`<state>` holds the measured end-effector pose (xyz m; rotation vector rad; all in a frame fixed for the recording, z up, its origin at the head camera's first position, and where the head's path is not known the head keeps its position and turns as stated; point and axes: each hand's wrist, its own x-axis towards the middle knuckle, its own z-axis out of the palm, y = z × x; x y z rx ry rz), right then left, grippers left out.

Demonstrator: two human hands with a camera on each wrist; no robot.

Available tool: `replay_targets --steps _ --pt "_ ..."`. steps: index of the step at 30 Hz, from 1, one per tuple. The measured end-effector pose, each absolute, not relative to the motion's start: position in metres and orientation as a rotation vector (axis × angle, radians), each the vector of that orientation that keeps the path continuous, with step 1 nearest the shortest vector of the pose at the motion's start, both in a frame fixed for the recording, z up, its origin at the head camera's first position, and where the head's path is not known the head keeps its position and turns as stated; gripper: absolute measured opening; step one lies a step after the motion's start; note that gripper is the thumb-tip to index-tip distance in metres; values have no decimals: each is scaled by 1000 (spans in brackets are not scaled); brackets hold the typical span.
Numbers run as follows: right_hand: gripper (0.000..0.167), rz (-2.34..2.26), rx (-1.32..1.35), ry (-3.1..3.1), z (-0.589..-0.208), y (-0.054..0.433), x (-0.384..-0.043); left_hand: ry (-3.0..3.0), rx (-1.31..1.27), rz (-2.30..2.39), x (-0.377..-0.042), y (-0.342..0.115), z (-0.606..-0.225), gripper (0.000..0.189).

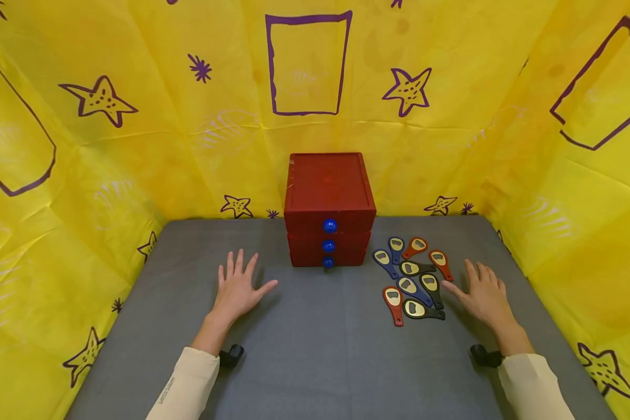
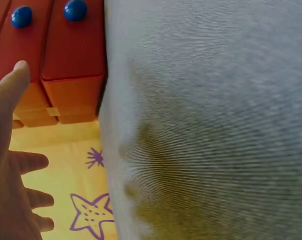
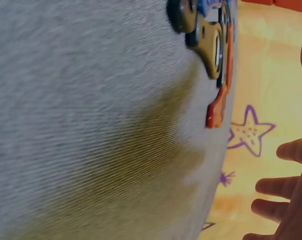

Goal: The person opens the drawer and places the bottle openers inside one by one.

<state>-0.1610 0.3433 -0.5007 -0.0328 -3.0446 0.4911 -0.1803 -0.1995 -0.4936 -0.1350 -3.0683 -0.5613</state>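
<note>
A: Taking the red drawer box (image 1: 329,210) as our mark, where are the hands?

B: The left hand (image 1: 237,293) is to the box's left and nearer the person; the right hand (image 1: 484,297) is well out to its right, beyond the bottle openers (image 1: 416,292).

A: Do they have hold of anything?

B: Nothing — both are empty, fingers spread and thumbs held well out.

A: And the openers?

B: Nine, loosely clustered off the box's right front corner, on the grey tabletop (image 1: 294,350).

A: Which hand is nearer?

B: The right, easily. They lie on its thumb side, between it and the box; the thumb tip comes near the outermost red opener (image 1: 441,265), though the right wrist view shows a gap.

A: How is that one turned?

B: Lengthwise, roughly front to back: round head away from the person and slightly boxward, handle towards the person. The neighbouring black opener (image 1: 431,290) slants much the same way.
</note>
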Motion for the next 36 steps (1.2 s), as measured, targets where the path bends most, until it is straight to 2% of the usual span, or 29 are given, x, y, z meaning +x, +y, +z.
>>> replay_targets --steps 13,25,36 --pt "93 627 64 -3067 -471 319 -176 -3075 -121 -802 -193 -198 -477 95" --pt "92 825 147 -3115 -440 285 -183 -2956 -156 -1256 -205 -188 -458 76" --pt "76 1037 356 -3010 -418 250 -184 -2785 -113 -1672 -214 -179 -432 67"
